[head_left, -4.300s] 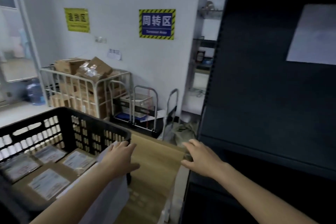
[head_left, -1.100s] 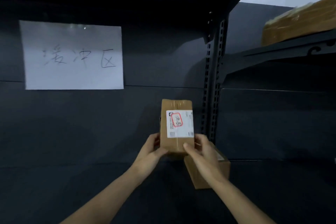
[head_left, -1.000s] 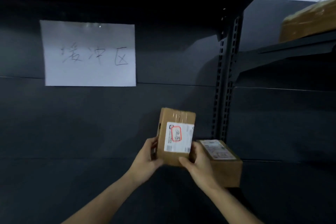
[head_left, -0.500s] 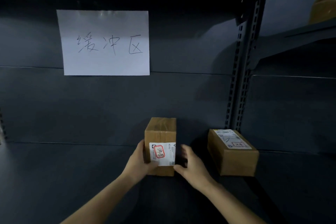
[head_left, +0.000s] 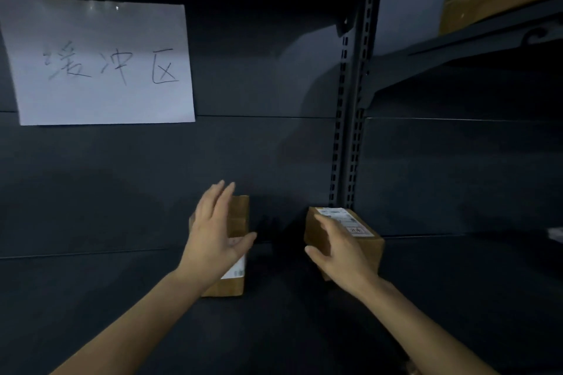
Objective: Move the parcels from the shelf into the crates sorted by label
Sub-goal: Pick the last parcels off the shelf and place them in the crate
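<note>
On the matte dark steel shelf [head_left: 304,313] I see two boxy cardboard parcels: my left hand [head_left: 213,237] hovers spread-fingered over the left parcel [head_left: 236,216], my right hand [head_left: 341,250] cups the right parcel [head_left: 370,248], fingers loose.

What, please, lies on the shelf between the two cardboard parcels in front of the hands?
Nothing: in the head view, only bare dark shelf separates the left parcel from the right parcel.
</note>
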Demonstrator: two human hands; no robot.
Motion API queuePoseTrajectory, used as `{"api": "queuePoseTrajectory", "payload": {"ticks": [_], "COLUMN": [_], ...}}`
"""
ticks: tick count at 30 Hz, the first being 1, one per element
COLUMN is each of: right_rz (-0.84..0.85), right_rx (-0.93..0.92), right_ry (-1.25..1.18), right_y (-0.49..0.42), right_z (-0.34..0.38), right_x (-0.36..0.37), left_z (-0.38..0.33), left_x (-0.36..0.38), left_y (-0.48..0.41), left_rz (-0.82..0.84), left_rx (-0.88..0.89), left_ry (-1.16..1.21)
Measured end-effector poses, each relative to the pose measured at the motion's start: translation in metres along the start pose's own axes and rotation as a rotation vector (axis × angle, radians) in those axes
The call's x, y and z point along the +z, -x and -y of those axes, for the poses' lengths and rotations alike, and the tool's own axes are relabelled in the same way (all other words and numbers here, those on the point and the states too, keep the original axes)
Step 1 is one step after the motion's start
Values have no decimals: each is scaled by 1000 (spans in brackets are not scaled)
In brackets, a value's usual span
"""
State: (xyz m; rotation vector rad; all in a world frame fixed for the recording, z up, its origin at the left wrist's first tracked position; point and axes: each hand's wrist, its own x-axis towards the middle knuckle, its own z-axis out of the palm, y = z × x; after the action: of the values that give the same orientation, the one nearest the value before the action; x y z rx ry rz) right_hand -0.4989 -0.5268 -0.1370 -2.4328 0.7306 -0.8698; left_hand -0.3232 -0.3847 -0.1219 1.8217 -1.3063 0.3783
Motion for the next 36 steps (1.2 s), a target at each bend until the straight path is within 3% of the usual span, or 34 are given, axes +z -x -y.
{"api": "queuePoseTrajectory", "payload": {"ticks": [3, 6, 10, 14, 19, 22, 27, 36], "right_rz": [-109, -235, -281, -130, 44, -37, -99, -31], "right_rx": [-36, -10, 149, 437, 537, 432, 226, 199], "right_ry": [-26, -105, -140, -188, -478, -470, -462, -453], "right_y": [3, 5, 2, -4, -4, 2, 11, 12], "right_z": [-13, -29, -64, -96, -96, -89, -76, -58], "right_x": [-15, -34, -54, -56, -38, -31, -31, -1], "left_z": [-27, -47, -62, -80, -85, -84, -76, -40], "left_x": [23, 51, 85, 108, 131, 130, 111, 95], "left_y": [0, 0, -3, -9, -14, -11, -4, 13], "left_rz": [-9, 72, 260, 517, 565, 533, 452, 326], "left_rx": [171, 148, -64, -479, -698, -653, -385, -255], "left_ry": [27, 151, 243, 521, 742, 766, 748, 474]}}
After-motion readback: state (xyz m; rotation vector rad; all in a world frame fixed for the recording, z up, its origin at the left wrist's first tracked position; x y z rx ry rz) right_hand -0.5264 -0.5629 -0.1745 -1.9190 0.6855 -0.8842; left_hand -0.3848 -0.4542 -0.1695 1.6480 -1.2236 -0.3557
